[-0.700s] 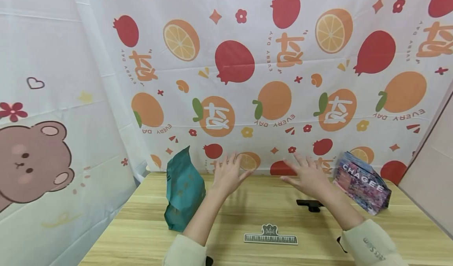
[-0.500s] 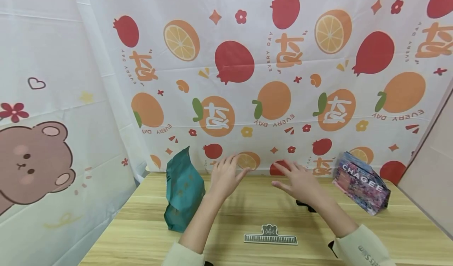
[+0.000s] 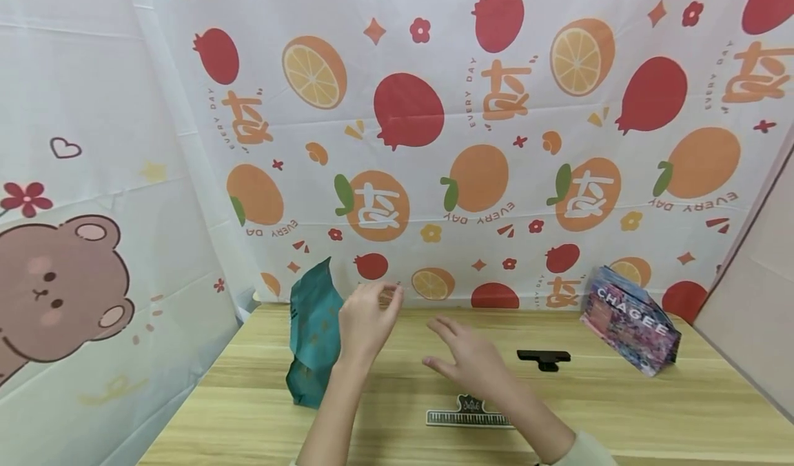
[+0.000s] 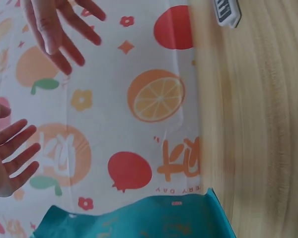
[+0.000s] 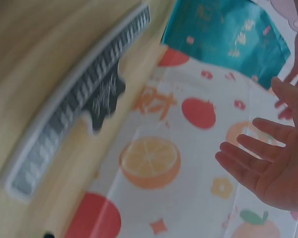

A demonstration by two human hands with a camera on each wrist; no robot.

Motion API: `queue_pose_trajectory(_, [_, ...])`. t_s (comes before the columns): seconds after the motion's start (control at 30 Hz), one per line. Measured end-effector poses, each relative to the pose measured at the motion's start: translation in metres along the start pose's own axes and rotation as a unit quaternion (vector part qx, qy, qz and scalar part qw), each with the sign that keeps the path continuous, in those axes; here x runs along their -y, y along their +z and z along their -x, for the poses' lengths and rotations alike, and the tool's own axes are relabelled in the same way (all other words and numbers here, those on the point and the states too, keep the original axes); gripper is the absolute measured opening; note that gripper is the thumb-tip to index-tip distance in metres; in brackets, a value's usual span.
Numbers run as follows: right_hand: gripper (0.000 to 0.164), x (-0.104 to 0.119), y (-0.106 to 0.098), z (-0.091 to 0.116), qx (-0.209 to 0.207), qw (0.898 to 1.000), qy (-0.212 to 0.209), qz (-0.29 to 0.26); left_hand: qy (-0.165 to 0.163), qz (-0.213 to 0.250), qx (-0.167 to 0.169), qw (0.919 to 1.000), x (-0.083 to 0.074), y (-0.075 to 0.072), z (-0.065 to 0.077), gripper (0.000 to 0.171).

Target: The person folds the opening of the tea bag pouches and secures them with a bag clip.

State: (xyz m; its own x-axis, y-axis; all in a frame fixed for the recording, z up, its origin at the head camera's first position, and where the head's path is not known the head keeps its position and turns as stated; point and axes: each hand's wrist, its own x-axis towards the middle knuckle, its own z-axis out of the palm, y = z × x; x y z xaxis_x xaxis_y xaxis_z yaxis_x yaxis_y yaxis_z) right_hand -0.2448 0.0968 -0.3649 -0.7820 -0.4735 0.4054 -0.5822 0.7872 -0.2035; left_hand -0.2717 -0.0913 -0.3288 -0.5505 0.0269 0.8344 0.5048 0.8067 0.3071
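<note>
My left hand (image 3: pixel 367 321) is raised beside a teal foil bag (image 3: pixel 310 338) that stands upright at the table's left, and overlaps its right edge in the head view. The fingers of this hand (image 4: pixel 12 158) are extended and hold nothing. Lower and further right, my right hand (image 3: pixel 474 362) hovers with nothing in it, its fingers (image 5: pixel 258 158) spread. Under the right forearm lies a bag clip (image 3: pixel 468 418) with a piano-keyboard pattern, its right end partly hidden. The right wrist view shows this keyboard clip (image 5: pixel 79 104) close up.
A black clip (image 3: pixel 546 359) lies on the wooden table (image 3: pixel 620 411) right of centre. At the back right a colourful folded bag (image 3: pixel 633 321) marked CHAGEE leans over. A fruit-print curtain (image 3: pixel 428 183) hangs behind the table, and a white one with a bear (image 3: pixel 62 287) on the left.
Both hands have moved left, the left one toward the teal bag, the right one also nearer the front. The black clip is uncovered, and the right forearm now overlaps the keyboard clip.
</note>
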Motion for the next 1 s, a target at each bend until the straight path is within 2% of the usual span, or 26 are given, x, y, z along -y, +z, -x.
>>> queue_pose_trajectory(0.17, [0.061,0.018,0.015,-0.003,0.01,1.0,-0.011,-0.023,-0.022,0.032,-0.064,0.9972,0.007,-0.013,0.004,0.016])
queue_pose_trajectory(0.3, [0.058,0.029,0.026,-0.006,0.016,0.999,-0.012,-0.03,-0.02,0.064,-0.132,0.989,0.014,-0.022,0.005,0.015])
queue_pose_trajectory(0.4, [0.056,0.038,0.034,-0.009,0.014,0.999,-0.019,-0.04,-0.027,0.095,-0.196,0.9757,0.017,-0.03,0.007,0.011])
queue_pose_trajectory(0.53, [0.055,0.048,0.042,-0.013,0.009,0.999,-0.033,-0.038,-0.056,0.125,-0.273,0.9521,0.021,-0.043,0.007,0.008])
queue_pose_trajectory(0.67, [0.054,0.059,0.046,-0.017,0.016,0.999,-0.031,-0.042,-0.124,0.145,-0.319,0.9285,0.029,-0.057,0.007,0.012])
queue_pose_trajectory(0.77, [0.053,0.067,0.051,-0.019,0.026,0.998,-0.025,-0.049,-0.199,0.17,-0.329,0.9071,0.041,-0.067,0.009,0.018])
queue_pose_trajectory(0.83, [0.052,0.071,0.055,-0.02,0.029,0.998,-0.025,-0.052,-0.255,0.184,-0.319,0.8942,0.051,-0.074,0.012,0.022])
queue_pose_trajectory(0.9, [0.051,0.076,0.06,-0.021,0.024,0.998,-0.032,-0.055,-0.309,0.192,-0.292,0.8844,0.062,-0.08,0.016,0.024])
queue_pose_trajectory(1.0, [0.05,0.081,0.068,-0.022,0.007,0.997,-0.042,-0.056,-0.377,0.186,-0.223,0.8793,0.08,-0.085,0.024,0.027])
